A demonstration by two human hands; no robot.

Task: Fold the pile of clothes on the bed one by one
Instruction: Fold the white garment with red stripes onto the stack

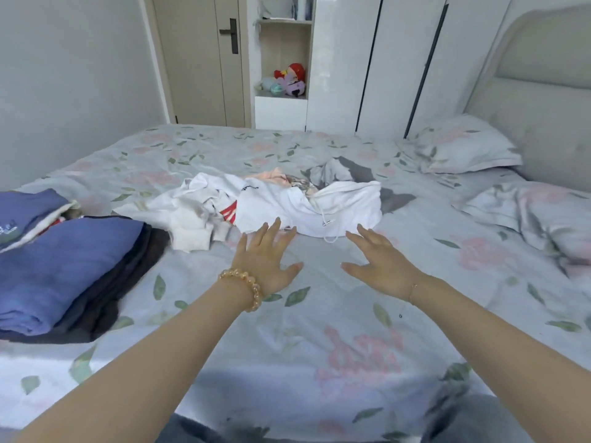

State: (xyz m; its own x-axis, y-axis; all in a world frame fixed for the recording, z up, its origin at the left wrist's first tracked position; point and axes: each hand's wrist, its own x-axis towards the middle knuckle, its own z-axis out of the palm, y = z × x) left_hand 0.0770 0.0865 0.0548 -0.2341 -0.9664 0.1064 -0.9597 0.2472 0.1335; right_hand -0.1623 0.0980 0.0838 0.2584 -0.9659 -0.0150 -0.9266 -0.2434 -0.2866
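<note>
Clothes (271, 199) lie in a loose, crumpled pile in the middle of the bed (319, 314), with a white garment (339, 206) on top at the near right, its drawstring (326, 220) trailing toward the near edge; pink and grey pieces are tucked behind it. Both hands are stretched toward the pile with fingers spread and nothing held: the left hand (265, 254) has its fingertips at the white hem, whether touching cannot be told, and the right hand (380, 260) is just short of the cloth. The fabric is judged light, soft and limp, likely to sag and drag neighbours along if it is pulled from the middle. Hold is best taken at two points along the near hem or at the shoulders, so that the piece can be lifted free and spread flat on the bare sheet in front. A folded stack (64, 266) of blue and dark pieces sits at the left, well apart from the pile
</note>
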